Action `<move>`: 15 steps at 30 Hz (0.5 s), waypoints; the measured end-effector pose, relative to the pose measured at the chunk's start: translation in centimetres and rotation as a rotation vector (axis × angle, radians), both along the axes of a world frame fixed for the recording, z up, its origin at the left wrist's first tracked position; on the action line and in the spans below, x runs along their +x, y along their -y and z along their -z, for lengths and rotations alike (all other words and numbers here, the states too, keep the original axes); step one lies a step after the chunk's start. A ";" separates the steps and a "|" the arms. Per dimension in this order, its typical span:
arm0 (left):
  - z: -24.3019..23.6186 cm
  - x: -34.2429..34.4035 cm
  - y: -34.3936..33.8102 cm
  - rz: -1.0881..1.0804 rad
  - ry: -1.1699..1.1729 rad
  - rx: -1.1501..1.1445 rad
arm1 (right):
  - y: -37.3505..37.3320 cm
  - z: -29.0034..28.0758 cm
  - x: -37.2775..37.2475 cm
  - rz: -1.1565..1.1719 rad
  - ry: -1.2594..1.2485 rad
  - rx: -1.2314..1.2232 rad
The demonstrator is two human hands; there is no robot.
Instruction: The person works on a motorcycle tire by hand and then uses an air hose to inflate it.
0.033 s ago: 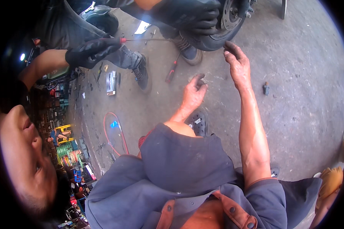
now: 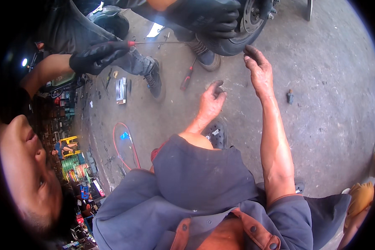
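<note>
My left hand (image 2: 210, 102) hangs above the concrete floor, empty, its fingers loosely curved and apart. My right hand (image 2: 258, 71) is raised just below the black tyre (image 2: 227, 48) with its metal disc (image 2: 252, 18), fingers apart, nothing visibly in them. A co-worker's black-gloved hand (image 2: 96, 58) holds a red-tipped screwdriver (image 2: 131, 43), its long shaft pointing toward the wheel. Their other gloved hand (image 2: 216, 21) is at the tyre. A red-and-black screwdriver (image 2: 187, 77) lies on the floor, and a small dark fitting (image 2: 290, 96) lies right of my right hand.
The co-worker's shoes (image 2: 154, 83) stand beyond my hands. A white oblong box (image 2: 121, 91), loose tools and a red hose (image 2: 135, 152) lie at the left. Far left are crowded shelves and a yellow chair (image 2: 71, 146) with a person on it. Another person's orange-clad part (image 2: 358, 196) shows at lower right.
The co-worker's gloved hand with the screwdriver has shifted very slightly left. My hands look the same.
</note>
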State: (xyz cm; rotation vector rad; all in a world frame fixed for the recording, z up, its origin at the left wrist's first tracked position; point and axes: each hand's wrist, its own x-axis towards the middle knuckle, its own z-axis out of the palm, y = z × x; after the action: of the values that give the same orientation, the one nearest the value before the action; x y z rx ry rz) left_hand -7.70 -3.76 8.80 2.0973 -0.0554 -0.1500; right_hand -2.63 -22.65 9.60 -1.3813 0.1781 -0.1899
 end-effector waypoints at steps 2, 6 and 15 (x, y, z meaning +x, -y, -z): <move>-0.1 0.0 0.1 -0.017 -0.066 -0.027 | -0.1 0.4 0.1 -0.001 0.002 0.024; 0.5 0.2 -0.3 -0.010 -0.006 -0.022 | -0.3 0.3 0.0 -0.007 -0.003 0.016; -0.2 0.3 -0.3 -0.033 -0.032 -0.041 | -0.3 0.4 -0.1 -0.015 -0.017 0.037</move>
State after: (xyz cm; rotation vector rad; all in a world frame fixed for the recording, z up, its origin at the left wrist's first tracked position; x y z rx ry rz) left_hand -7.43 -3.51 9.01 2.0536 -0.0048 -0.1619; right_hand -2.77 -22.33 9.21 -1.3472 0.1843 -0.1616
